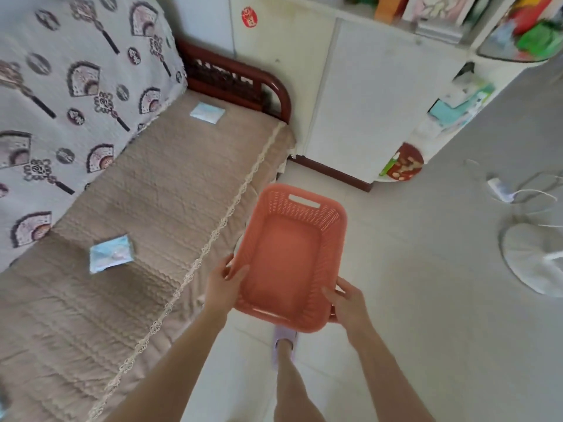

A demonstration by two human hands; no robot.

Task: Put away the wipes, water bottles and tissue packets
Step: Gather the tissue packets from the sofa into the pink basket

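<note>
An orange plastic basket [304, 205] with perforated walls hangs above the floor beside the sofa, nothing inside it. My left hand [224, 283] grips its near left rim and my right hand [348, 303] grips its near right corner. Two light blue tissue packets lie on the beige sofa seat: one [111, 253] near the middle, left of the basket, and one [207, 112] at the far end by the armrest. No bottles or wipes show.
The sofa [146, 184] has a patterned back cover and a dark wooden armrest [243, 80]. A white cabinet [371, 99] stands behind. A standing fan's base [536, 260] rests on the floor at the right. My slippered foot [285, 341] is below the basket.
</note>
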